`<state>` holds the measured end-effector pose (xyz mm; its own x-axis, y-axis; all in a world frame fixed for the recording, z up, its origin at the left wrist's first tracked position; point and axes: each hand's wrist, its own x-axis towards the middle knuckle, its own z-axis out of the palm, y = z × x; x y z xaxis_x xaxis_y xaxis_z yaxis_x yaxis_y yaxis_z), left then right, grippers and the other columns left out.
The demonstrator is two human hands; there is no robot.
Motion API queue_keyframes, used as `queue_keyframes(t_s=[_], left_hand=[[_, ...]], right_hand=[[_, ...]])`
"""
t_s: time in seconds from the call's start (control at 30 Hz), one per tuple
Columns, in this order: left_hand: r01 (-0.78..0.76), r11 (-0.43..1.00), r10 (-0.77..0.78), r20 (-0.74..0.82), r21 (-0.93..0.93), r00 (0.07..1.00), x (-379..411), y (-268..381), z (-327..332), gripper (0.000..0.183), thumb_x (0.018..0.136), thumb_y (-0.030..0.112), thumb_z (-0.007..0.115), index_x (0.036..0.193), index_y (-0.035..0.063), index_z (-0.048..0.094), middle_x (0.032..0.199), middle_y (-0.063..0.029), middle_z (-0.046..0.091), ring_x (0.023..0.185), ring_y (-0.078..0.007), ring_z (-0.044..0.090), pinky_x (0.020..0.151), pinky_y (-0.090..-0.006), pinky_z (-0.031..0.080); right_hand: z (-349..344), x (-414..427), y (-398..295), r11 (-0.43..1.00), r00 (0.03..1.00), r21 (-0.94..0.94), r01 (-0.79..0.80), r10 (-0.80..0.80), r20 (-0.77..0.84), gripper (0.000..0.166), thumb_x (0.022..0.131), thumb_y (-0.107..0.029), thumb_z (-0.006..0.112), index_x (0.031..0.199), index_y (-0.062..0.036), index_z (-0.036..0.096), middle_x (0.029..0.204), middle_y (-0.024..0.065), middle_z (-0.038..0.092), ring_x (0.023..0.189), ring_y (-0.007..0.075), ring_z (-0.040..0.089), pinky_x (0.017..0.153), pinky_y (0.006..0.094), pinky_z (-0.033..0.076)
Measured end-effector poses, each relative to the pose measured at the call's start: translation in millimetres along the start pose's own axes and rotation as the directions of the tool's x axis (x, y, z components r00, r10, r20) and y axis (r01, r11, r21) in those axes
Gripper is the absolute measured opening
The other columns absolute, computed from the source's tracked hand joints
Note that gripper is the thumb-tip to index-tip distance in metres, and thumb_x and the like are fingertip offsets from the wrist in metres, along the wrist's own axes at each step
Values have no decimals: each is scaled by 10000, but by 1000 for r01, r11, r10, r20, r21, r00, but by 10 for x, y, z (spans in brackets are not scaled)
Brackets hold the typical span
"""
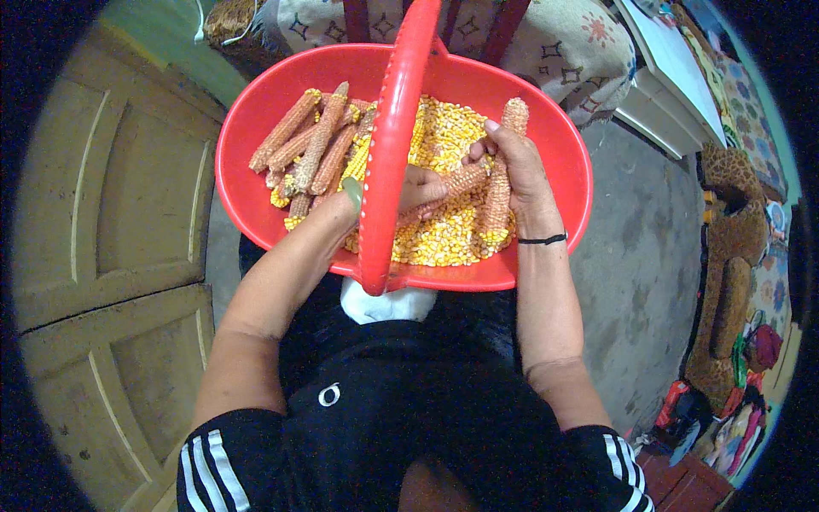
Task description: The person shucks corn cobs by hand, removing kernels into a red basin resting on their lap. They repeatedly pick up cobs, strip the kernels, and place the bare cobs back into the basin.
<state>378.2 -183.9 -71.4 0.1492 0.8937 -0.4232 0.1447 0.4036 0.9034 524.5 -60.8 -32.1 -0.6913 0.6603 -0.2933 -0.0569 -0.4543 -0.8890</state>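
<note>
A red plastic basket [563,192] with an arched handle [390,153] lies before me. Loose yellow corn kernels [441,249] cover its middle and right part; several mostly bare corn cobs [281,134] are heaped at the left. My left hand [422,189], partly behind the handle, is closed on a mostly bare cob [466,181] that slants up to the right. My right hand [515,160] has its fingers curled at the upper end of that cob. Another bare cob [498,198] stands beside the right palm, with yellow kernels at its lower end; whether the right hand grips it is unclear.
Beyond the basket is a chair [492,32] with a patterned cloth [569,57]. A panelled door [128,192] stands at the left. White furniture [672,77] and a leopard-patterned sofa [736,237] are at the right, across the concrete floor [633,256].
</note>
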Motion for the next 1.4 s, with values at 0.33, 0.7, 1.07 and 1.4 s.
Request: queue_keyframes(t_s=[0.33,0.7,1.07,1.4], left_hand=[[-217,737,467,-251,640,848,-87,48,95,263,782,294,591,803,38,535,643,-128,557,614,-220,557,585,-361,427],[-81,996,84,-74,43,994,-27,39,40,241,862,275,515,805,41,523,649,20,488,586,-80,453,523,-256,379],[-183,912,245,-128,368,961,-38,-32,120,293,859,329,496,834,37,515,638,-66,530,579,-205,534,531,-340,413],[-160,721,412,-232,674,881,-108,111,146,314,780,320,579,815,16,509,744,-199,569,715,-345,577,623,-387,444]], right_hand=[[59,77,73,984,996,178,-27,42,-82,303,827,-302,539,612,-103,460,607,72,536,544,190,527,574,317,469],[30,8,13,999,999,26,43,-43,-2,249,799,-294,574,737,-59,522,745,104,611,636,148,573,602,266,472],[167,29,81,996,986,-86,32,-46,-158,216,818,-255,566,741,-60,515,620,41,519,518,119,497,512,254,456],[1,66,24,930,994,360,-66,94,-61,316,801,-325,570,589,-112,474,664,95,561,549,194,554,560,366,518]])
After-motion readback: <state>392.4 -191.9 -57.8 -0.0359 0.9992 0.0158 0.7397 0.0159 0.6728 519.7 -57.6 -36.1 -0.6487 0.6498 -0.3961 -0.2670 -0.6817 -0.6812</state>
